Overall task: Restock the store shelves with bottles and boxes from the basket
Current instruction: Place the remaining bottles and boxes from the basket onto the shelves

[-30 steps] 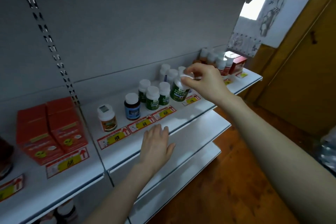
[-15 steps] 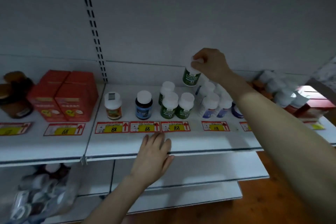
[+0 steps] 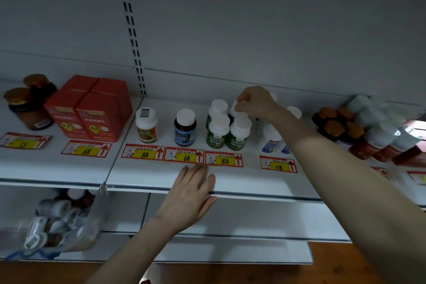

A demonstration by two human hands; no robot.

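A placing step is in hand. The white cap of a green bottle (image 3: 235, 111) is pinched from above by the curled fingers and thumb of the right hand (image 3: 257, 104). The bottle is held upright at the back right corner of a group, just behind and beside three green bottles (image 3: 217, 132) of the same kind, above the price tag (image 3: 224, 160) marked 168. Its lower part is hidden by the front row, so it cannot be told whether its base is touching the shelf (image 3: 242, 180).

The left hand (image 3: 192, 191) is laid flat on the front edge of the shelf, palm down, fingers straight and close together, with nothing held.

The basket (image 3: 92, 233) is seen low at the left, blurred, with more bottles in it, so the restocking is judged to be only partly done.

For the next move, the bottle is best lowered straight down until it is seated and only then let go. The hand should be lifted clear upward, since the neighbouring caps and the blue-labelled bottles (image 3: 268, 139) under the forearm could be knocked over by a sideways withdrawal. Another item would then be fetched from the basket.
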